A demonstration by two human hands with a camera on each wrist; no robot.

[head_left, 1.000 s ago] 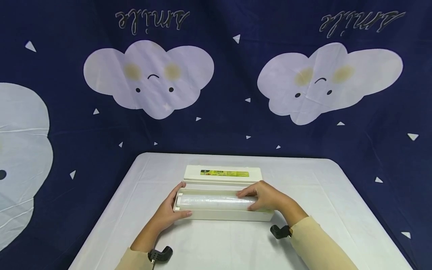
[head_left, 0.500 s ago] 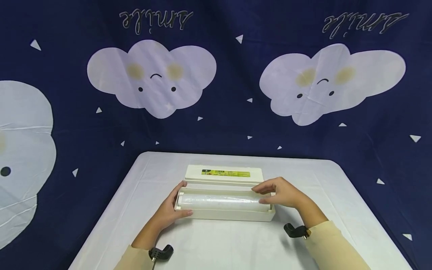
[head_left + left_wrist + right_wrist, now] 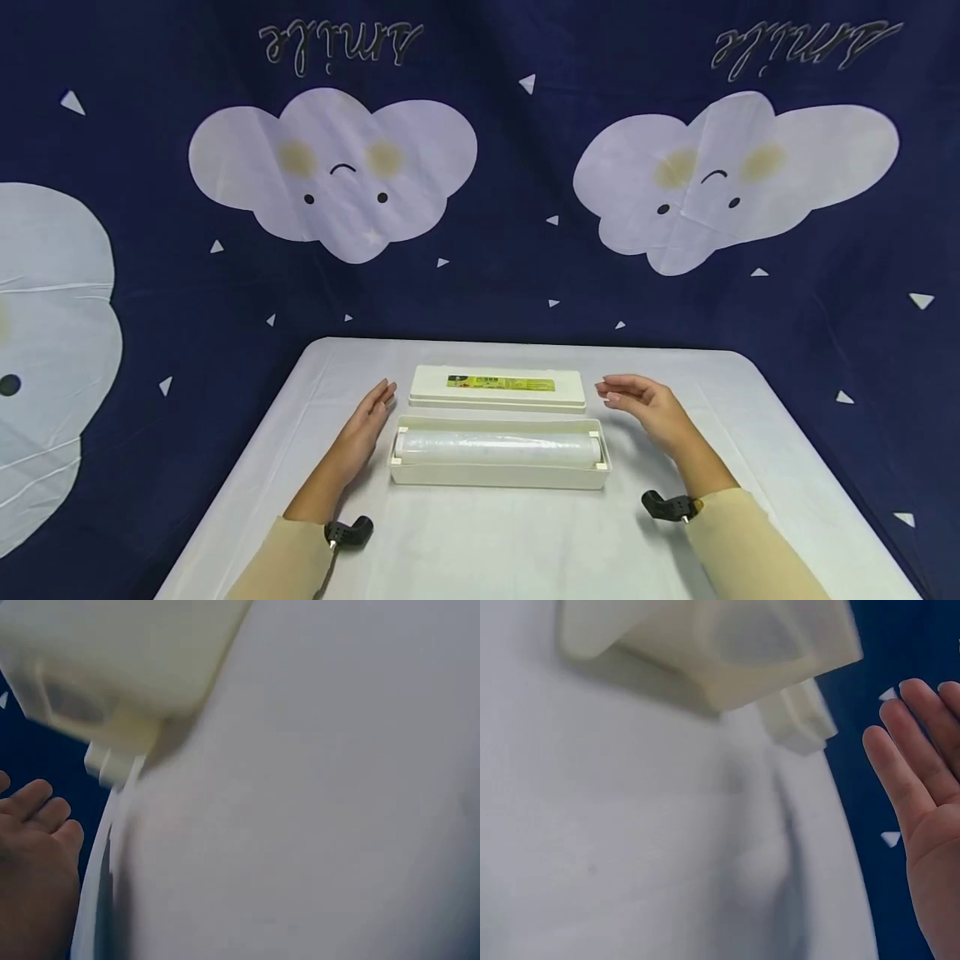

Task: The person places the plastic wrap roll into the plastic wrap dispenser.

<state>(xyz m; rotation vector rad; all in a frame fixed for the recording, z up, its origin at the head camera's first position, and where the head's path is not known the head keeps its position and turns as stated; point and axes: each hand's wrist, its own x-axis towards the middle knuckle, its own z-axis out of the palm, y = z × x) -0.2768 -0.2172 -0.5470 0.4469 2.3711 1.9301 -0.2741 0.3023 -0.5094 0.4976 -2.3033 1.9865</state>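
A long cream box (image 3: pixel 499 476) stands on the table in the head view, its top uncovered. Inside it lies a roll of clear plastic wrap (image 3: pixel 498 447). Just behind the box rests its cream lid (image 3: pixel 497 386), with a yellow-green label on top. My left hand (image 3: pixel 358 433) is off the left end of the box, fingers extended and holding nothing. To the right of the lid, my right hand (image 3: pixel 651 410) hovers with relaxed fingers and nothing in them. Both wrist views show the box's ends near each hand, blurred.
The white-covered table (image 3: pixel 495 550) reaches back to a dark blue curtain (image 3: pixel 517 167) printed with clouds and small triangles. A black wrist camera (image 3: pixel 349 532) sits on the left sleeve cuff, another black camera (image 3: pixel 669 506) on the right.
The right hand has let go of the roll in the box and moved right and back. The left hand has released the box's left end and drawn slightly away.
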